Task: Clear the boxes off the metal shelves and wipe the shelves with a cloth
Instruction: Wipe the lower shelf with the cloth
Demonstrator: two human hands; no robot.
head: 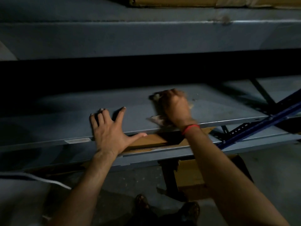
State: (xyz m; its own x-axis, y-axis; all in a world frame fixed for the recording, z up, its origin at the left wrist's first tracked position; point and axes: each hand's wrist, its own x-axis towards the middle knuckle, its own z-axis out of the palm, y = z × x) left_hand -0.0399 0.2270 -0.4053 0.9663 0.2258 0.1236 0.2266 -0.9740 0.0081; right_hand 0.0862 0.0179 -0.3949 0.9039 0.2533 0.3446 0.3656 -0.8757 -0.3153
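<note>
cloth: pale rag point(155, 119) bunched under R hand point(175, 106), on mid shelf point(65, 115) near frame centre; blurred, prob mid-wipe.
R hand: fingers clenched round cloth, knuckles up, pressing it to the metal; red band point(190, 128) at wrist.
L hand point(110, 132): 8 o'clock of cloth, fingers straight + spread, palm flat on shelf front, thumb along the lip; grasps nothing.
mid shelf: grey-blue metal, no boxes in the lit part; back at 12 o'clock too dark to tell.
boxes: lower box point(146, 142) on tier below, 6 o'clock of cloth; top box point(171, 1) at 12; floor box point(190, 176) at 5.
blue brace point(260, 128): at 3 o'clock, slanting across shelf end.
risk 1: wide swipe to 3 o'clock could bang knuckles on brace.
risk 2: dark rear strip may go unwiped, poor light.
risk 3: dust pushed off front edge prob lands in lower box.
</note>
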